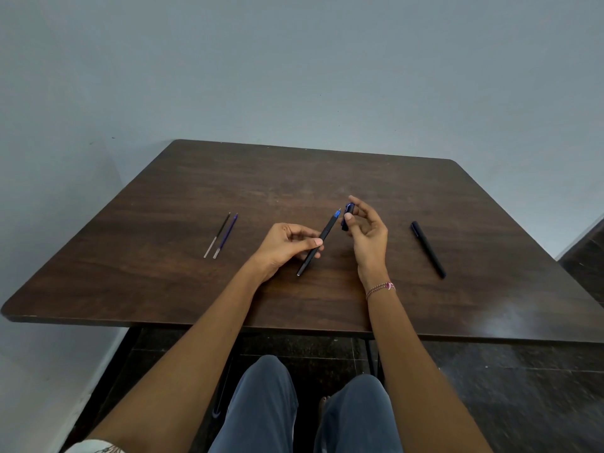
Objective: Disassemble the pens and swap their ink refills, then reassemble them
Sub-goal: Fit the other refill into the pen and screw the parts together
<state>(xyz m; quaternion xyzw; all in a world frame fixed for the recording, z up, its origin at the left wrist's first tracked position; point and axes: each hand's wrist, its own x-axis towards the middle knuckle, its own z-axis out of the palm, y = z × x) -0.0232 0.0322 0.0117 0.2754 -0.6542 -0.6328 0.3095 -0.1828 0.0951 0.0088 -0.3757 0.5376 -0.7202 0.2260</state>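
My left hand (287,245) grips a black pen body (327,231) at its middle, blue tip pointing up and away. Just right of that tip, my right hand (367,230) pinches a dark cap (347,218) with a blue clip between thumb and fingers; cap and tip are apart. A second black capped pen (428,249) lies on the table to the right. Two loose refills lie side by side at the left: a black one (217,235) and a blue one (225,236).
The dark wooden table (163,282) stands against a pale wall, its near edge above my knees. A bracelet (380,288) is on my right wrist. Dark floor shows below and to the right.
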